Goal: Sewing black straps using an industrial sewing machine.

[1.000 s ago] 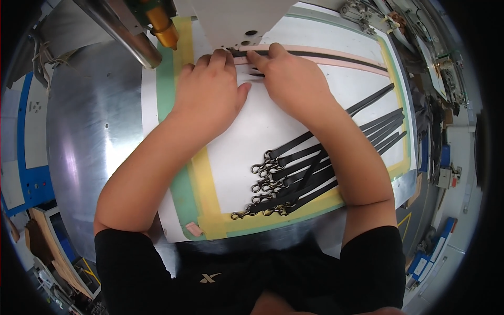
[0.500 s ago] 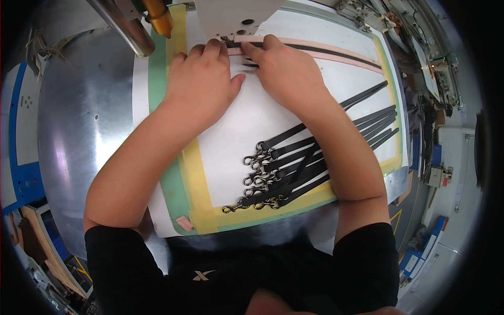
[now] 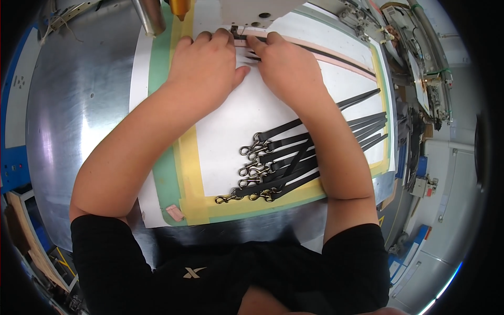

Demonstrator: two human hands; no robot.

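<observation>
My left hand (image 3: 205, 68) is open, its bent fingertips at a black strap (image 3: 336, 59) between pink strips (image 3: 352, 71) beneath a white machine head (image 3: 252, 13), its thumb apart. My right hand (image 3: 289, 71) rests just right of it, index finger extended onto the strap, other fingers partly curled, thumb hidden. Short dark pieces poke out between my hands. Several black straps (image 3: 283, 126) with metal snap hooks (image 3: 245, 150) lie fanned under and beside my right forearm.
A white board (image 3: 226, 121) edged with green and yellow tape sits on a steel table (image 3: 79, 110). A metal post (image 3: 147, 16) and brass-coloured nozzle (image 3: 179, 10) hang at the upper left. Machinery (image 3: 425, 89) lines the right; a blue-and-white cabinet (image 3: 16, 126) stands left.
The whole scene has shifted upward in the view as the camera moved. Both hands stay on the strap under the machine head, with little change in their finger positions.
</observation>
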